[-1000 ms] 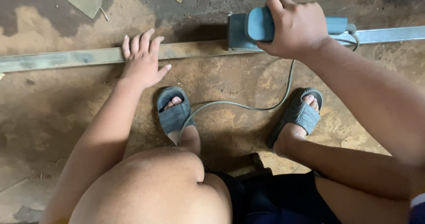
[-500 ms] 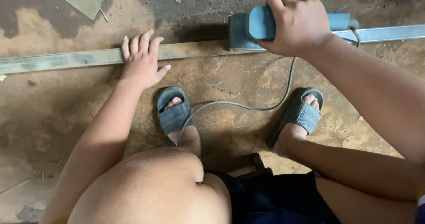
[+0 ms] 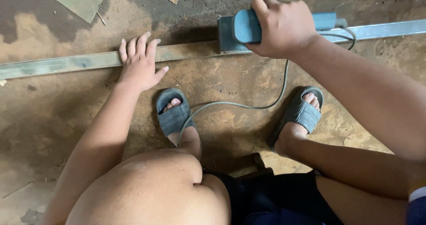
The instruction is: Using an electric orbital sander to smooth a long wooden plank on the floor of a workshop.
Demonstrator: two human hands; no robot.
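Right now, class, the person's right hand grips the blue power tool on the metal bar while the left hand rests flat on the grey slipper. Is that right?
Not quite. The head view shows the left hand flat on the metal bar, not on the grey slipper. The rest holds: the right hand grips the blue power tool on that bar.

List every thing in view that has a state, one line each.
left hand: flat, pressing on the metal bar
right hand: gripping the blue power tool
blue power tool: resting on the bar
metal bar: lying flat on the floor
cord: slack, curving between the sandals
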